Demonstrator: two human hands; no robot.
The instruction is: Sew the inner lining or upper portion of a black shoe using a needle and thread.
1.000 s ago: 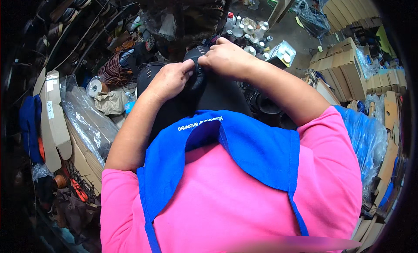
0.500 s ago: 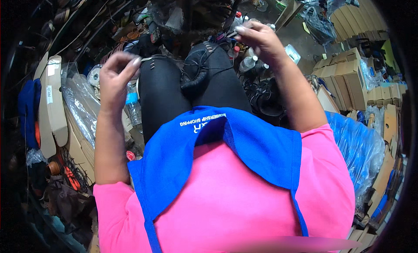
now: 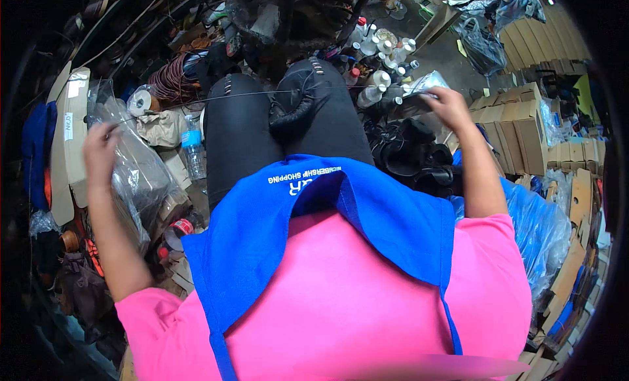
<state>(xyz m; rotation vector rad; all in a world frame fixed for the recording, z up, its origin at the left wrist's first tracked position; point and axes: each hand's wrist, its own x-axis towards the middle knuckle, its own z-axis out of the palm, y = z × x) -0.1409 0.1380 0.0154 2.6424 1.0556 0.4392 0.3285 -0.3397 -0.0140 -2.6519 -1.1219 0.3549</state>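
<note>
A black shoe (image 3: 291, 112) rests between my knees, on the black cloth of my trousers. From it a thin dark thread (image 3: 196, 101) runs out taut to the left, across my left thigh. My left hand (image 3: 101, 145), slightly blurred, is closed on the far end of that thread, above the plastic-wrapped cardboard. Out to the right, my right hand (image 3: 449, 110) is closed, with a thin dark strand at its fingertips that seems to lead back toward the shoe. Whether it also holds a small tool, I cannot tell.
Several white bottles (image 3: 380, 78) stand beyond my right knee. Dark shoes (image 3: 400, 148) lie beside my right thigh. A clear water bottle (image 3: 192, 148) and a tape roll (image 3: 139, 102) are at left. Cardboard boxes (image 3: 511, 115) and blue plastic-wrapped stock (image 3: 540, 217) crowd the right.
Both hands have moved far apart, the left outward to the left and the right outward to the right and nearer. The thread now stretches straight across my left thigh.
</note>
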